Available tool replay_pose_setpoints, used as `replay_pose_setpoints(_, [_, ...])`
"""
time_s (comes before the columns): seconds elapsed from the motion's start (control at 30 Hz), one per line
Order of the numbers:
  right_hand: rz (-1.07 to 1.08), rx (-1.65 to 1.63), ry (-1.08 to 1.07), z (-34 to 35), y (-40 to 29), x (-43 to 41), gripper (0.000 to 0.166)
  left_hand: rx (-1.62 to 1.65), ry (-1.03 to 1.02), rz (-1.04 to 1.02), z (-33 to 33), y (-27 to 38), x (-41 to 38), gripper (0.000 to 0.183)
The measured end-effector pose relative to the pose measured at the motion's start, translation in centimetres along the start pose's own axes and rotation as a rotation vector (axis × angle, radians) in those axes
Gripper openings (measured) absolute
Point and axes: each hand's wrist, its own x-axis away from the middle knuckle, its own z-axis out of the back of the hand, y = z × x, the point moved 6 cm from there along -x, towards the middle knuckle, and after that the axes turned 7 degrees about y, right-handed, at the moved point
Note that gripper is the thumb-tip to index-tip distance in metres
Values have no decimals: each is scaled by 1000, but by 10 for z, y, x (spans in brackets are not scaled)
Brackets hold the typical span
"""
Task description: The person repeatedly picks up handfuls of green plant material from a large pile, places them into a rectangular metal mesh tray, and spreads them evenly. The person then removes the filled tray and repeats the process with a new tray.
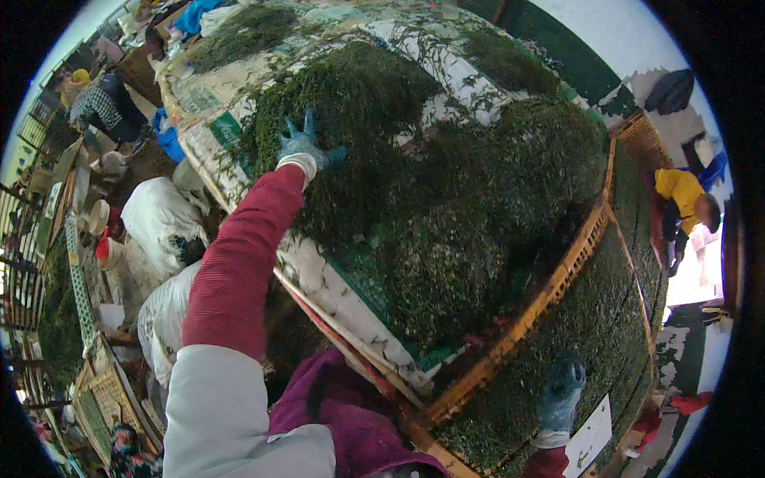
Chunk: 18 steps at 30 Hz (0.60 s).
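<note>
My left hand (305, 146), in a blue-green glove, lies with spread fingers on a large heap of dark green leaves (358, 95) on a sheet-covered table (334, 281). The glove's palm faces down, and nothing shows between the fingers. At the lower right, my right hand (560, 394), gloved too, is over a bed of green leaves (603, 299) inside a yellow-framed tray or bin. Its fingers look close together and blurred; whether they hold leaves is unclear. A white flat card or sheet (588, 436) is beside my right wrist.
A yellow slatted rail (538, 310) divides the heap from the leaf bed. White sacks (161, 221) stand left of the table, near buckets (109, 253). A person in yellow (684, 197) is at the far right; another in a checked top (98, 107) bends at the upper left.
</note>
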Motion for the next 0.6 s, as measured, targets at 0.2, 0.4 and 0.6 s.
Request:
replay_pose_setpoints(0.2, [65,89,-146,-49,-81,-36,26,-165,-72,121,-28,9,-89,140])
replay_pose_setpoints(0.4, [-38,117,-263,-86,-98,-58,30,-80,-66,81,-35,-6,-151,111])
replay_pose_setpoints(0.6, [116,-58,-218,-108,-134,-73,22,-2,-94,-7,-35,-28,-137,48])
